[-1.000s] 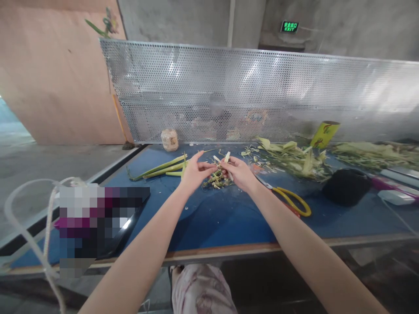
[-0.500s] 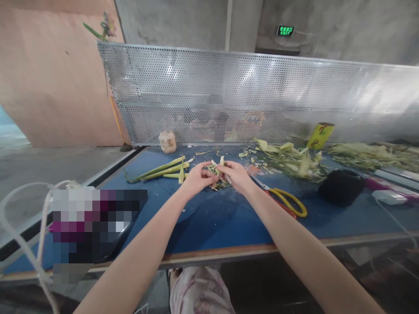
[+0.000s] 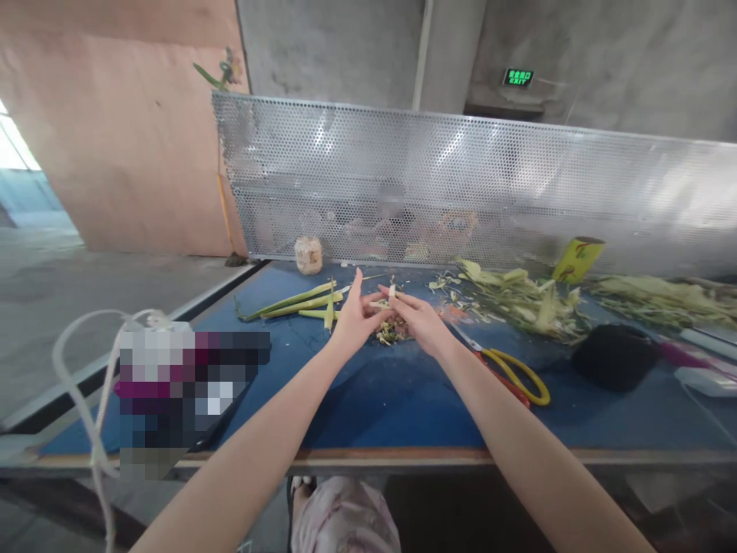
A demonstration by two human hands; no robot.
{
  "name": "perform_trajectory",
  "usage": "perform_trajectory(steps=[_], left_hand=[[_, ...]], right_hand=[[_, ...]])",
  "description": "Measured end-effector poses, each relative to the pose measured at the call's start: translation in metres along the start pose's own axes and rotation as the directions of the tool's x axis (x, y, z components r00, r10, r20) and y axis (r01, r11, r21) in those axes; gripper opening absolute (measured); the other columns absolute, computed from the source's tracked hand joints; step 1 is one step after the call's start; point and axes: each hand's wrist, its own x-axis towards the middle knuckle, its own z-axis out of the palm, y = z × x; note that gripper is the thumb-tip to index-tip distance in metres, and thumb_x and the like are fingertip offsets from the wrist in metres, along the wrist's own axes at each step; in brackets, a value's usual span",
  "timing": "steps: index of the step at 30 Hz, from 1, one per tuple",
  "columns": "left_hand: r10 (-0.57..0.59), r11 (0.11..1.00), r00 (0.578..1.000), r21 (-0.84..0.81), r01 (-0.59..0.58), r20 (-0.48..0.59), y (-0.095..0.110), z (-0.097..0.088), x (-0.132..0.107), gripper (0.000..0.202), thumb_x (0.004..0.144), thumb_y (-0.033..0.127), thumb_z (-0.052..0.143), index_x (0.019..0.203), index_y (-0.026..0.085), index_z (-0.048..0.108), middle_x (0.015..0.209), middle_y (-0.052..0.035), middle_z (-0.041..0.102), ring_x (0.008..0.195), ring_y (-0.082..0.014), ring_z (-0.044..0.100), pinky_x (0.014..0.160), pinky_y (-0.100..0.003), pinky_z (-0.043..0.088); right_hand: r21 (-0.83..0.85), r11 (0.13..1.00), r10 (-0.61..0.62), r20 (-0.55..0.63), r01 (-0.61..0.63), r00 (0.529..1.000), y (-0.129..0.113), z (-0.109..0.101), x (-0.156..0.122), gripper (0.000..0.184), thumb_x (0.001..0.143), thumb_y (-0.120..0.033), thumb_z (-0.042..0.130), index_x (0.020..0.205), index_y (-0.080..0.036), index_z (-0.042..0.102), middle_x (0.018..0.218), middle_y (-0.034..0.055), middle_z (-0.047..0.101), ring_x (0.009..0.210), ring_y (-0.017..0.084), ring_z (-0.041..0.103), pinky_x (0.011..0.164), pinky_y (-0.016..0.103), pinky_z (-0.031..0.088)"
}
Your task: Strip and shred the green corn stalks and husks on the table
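My left hand (image 3: 355,321) and my right hand (image 3: 424,322) meet above the middle of the blue table. Between them is a small pale plant strip (image 3: 378,305), pinched by thumb and fingers from both sides. One left finger points up, off the strip. A whitish tip (image 3: 392,292) stands up at my right fingertips. Right below the hands lies a small heap of chopped plant bits (image 3: 391,333). To the left rest several long green-yellow leaf stalks (image 3: 299,302). Scissors (image 3: 512,372) with yellow and red handles lie beside my right forearm.
Loose husk-like leaves (image 3: 518,299) are piled at the right, near a yellow box (image 3: 579,259) and a black round object (image 3: 615,357). A wrapped roll (image 3: 309,255) stands by the perforated metal screen (image 3: 368,169). White cables (image 3: 86,384) hang at the left table edge.
The view has swung slightly left and up. A left finger that was curled near the strip now points upward; both hands stay together over the heap.
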Motion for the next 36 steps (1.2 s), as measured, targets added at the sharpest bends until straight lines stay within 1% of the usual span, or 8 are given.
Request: perform_trajectory(steps=[3,7,10,15,21,26,29,36], left_hand=[[-0.029,1.0,0.998,-0.015,0.028,-0.059,0.001,-0.002,0.001,0.103,0.063,0.016,0.067,0.136,0.024,-0.006,0.09,-0.0078,0.065,0.053,-0.0084,0.054,0.043,-0.019,0.04],[0.018,1.0,0.991,0.022,-0.016,-0.133,0.004,-0.003,0.002,0.101,0.067,0.02,0.064,0.135,0.02,-0.01,0.079,-0.0045,0.066,0.054,-0.0103,0.056,0.041,-0.018,0.039],[0.05,0.998,0.993,0.028,-0.048,-0.111,0.005,-0.003,0.0,0.099,0.071,0.022,0.06,0.134,0.022,-0.016,0.09,-0.0077,0.066,0.058,-0.01,0.057,0.043,-0.018,0.041],[0.046,0.997,0.997,0.067,-0.042,-0.063,0.007,-0.002,-0.003,0.105,0.063,0.02,0.067,0.135,0.024,-0.008,0.098,-0.01,0.064,0.065,-0.0106,0.057,0.044,-0.017,0.04],[0.052,0.988,0.997,0.146,-0.044,-0.053,0.004,-0.003,-0.001,0.101,0.065,0.021,0.065,0.136,0.023,-0.006,0.084,-0.005,0.063,0.053,-0.0086,0.054,0.039,-0.017,0.039],[0.044,0.992,0.998,0.118,-0.04,-0.036,0.0,-0.006,0.004,0.101,0.068,0.019,0.062,0.134,0.016,-0.014,0.07,0.0011,0.058,0.045,-0.0062,0.048,0.038,-0.018,0.039],[0.039,0.994,0.997,0.108,-0.032,-0.071,0.002,-0.009,0.006,0.1,0.07,0.016,0.059,0.133,0.014,-0.019,0.061,0.0053,0.056,0.039,-0.0044,0.042,0.037,-0.017,0.036],[0.037,0.998,0.988,0.053,-0.029,-0.149,0.007,-0.016,0.011,0.103,0.069,0.011,0.06,0.131,0.015,-0.022,0.068,0.0027,0.059,0.042,-0.0041,0.043,0.036,-0.015,0.031]], right_hand=[[0.09,0.996,0.004,-0.016,-0.003,1.0,0.001,0.0,0.002,0.049,0.063,-0.044,0.062,0.108,-0.028,0.051,0.062,-0.005,0.048,0.049,0.007,0.042,0.044,0.02,0.027],[0.008,0.992,-0.123,-0.009,0.123,0.992,0.004,-0.003,0.007,0.037,0.058,-0.035,0.068,0.089,-0.02,0.056,0.057,-0.0063,0.046,0.046,0.006,0.038,0.045,0.021,0.03],[-0.039,0.989,-0.142,0.009,0.143,0.99,0.007,-0.004,0.008,0.029,0.056,-0.034,0.068,0.075,-0.017,0.055,0.055,-0.0042,0.05,0.046,0.007,0.04,0.045,0.022,0.03],[-0.126,0.976,-0.177,0.01,0.176,0.984,0.009,-0.005,0.008,0.021,0.056,-0.032,0.068,0.063,-0.017,0.055,0.044,-0.0064,0.045,0.04,0.006,0.037,0.042,0.022,0.028],[-0.254,0.948,-0.192,0.033,0.194,0.981,0.006,-0.007,0.007,0.02,0.061,-0.035,0.064,0.066,-0.016,0.058,0.05,-0.0041,0.049,0.042,0.007,0.039,0.044,0.022,0.028],[-0.378,0.904,-0.201,0.033,0.198,0.979,0.002,-0.008,0.004,0.022,0.063,-0.036,0.063,0.067,-0.015,0.058,0.05,-0.0039,0.05,0.044,0.007,0.04,0.046,0.022,0.03],[-0.445,0.873,-0.199,0.048,0.199,0.979,0.0,-0.01,0.003,0.022,0.065,-0.036,0.06,0.066,-0.015,0.056,0.048,-0.0046,0.048,0.045,0.007,0.042,0.048,0.022,0.032],[-0.48,0.854,-0.184,0.083,0.201,0.979,0.0,-0.016,0.005,0.022,0.067,-0.037,0.058,0.069,-0.015,0.056,0.049,-0.0041,0.048,0.045,0.008,0.044,0.049,0.022,0.035]])
